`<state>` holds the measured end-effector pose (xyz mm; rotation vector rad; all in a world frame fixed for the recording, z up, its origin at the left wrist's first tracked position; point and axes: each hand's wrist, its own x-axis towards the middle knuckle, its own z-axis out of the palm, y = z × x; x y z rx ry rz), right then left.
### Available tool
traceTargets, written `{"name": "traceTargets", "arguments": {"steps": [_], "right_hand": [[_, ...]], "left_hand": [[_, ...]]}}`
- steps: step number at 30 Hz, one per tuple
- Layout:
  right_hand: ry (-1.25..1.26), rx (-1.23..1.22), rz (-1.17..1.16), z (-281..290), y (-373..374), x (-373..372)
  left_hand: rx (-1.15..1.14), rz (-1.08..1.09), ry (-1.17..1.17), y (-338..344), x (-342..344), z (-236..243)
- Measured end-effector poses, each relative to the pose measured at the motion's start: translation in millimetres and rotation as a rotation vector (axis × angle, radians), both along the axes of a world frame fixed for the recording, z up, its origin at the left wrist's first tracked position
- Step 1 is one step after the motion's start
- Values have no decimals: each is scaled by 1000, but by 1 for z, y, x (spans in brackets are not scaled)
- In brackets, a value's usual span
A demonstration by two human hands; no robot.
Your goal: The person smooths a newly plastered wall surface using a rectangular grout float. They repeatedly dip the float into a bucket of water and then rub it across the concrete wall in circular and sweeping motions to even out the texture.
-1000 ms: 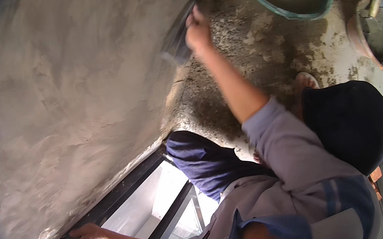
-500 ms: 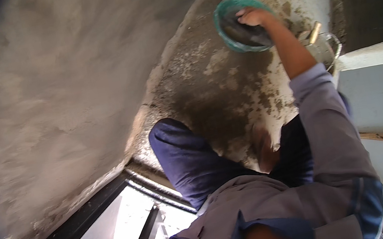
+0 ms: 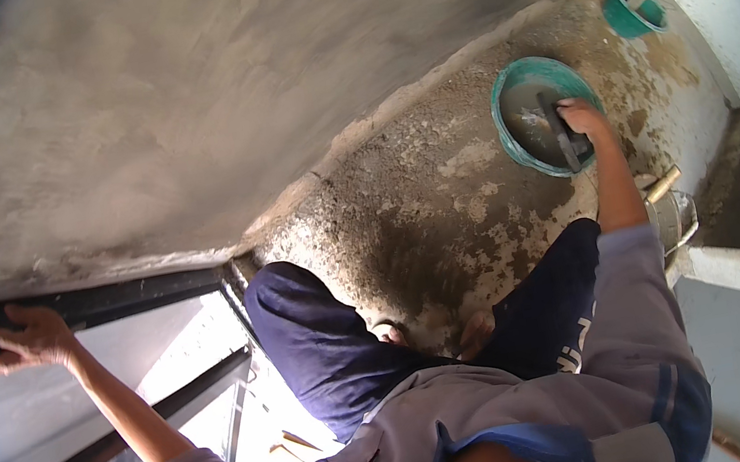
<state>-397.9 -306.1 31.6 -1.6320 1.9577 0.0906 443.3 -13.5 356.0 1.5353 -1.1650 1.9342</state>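
Far left of the green basin (image 3: 505, 135), I saw the left hand (image 3: 28, 342), fingers spread apart and gripping nothing, over a black frame (image 3: 146, 294); I couldn't tell whether it touched. Left of the basin too, the wall (image 3: 200, 93) bore a grey coat that looked mostly spread and smoothed, so I judged that much done. Its bottom edge, on the side toward the basin, was ragged and patchy, which I took for the likely part left. The basin held grey mix (image 3: 523, 103), enough, I reckoned, for more coating. The trowel (image 3: 559, 131) was off the wall and in the basin's right half, the right hand's (image 3: 581, 113) fingers clamped on it. Beyond the basin, to its right, stood a smaller green bucket (image 3: 620, 15).
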Motion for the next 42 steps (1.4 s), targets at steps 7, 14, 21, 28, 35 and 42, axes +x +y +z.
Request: {"name": "traceTargets", "arguments": {"steps": [7, 14, 21, 28, 35, 42], "right_hand": [[-902, -720, -243, 54, 87, 228], [-1124, -1087, -55, 53, 127, 458], [-1049, -1328, -195, 21, 81, 492], [-1170, -1373, -93, 33, 94, 494], [-1260, -1302, -271, 44, 80, 494], [-1292, -1223, -364, 56, 56, 456]], "left_hand": [[78, 55, 369, 16, -14, -11], [78, 48, 401, 7, -39, -90], [26, 244, 440, 9, -43, -125], [46, 286, 433, 4, -37, -130], [114, 257, 383, 3, -33, -136], [85, 291, 422, 16, -32, -134]]}}
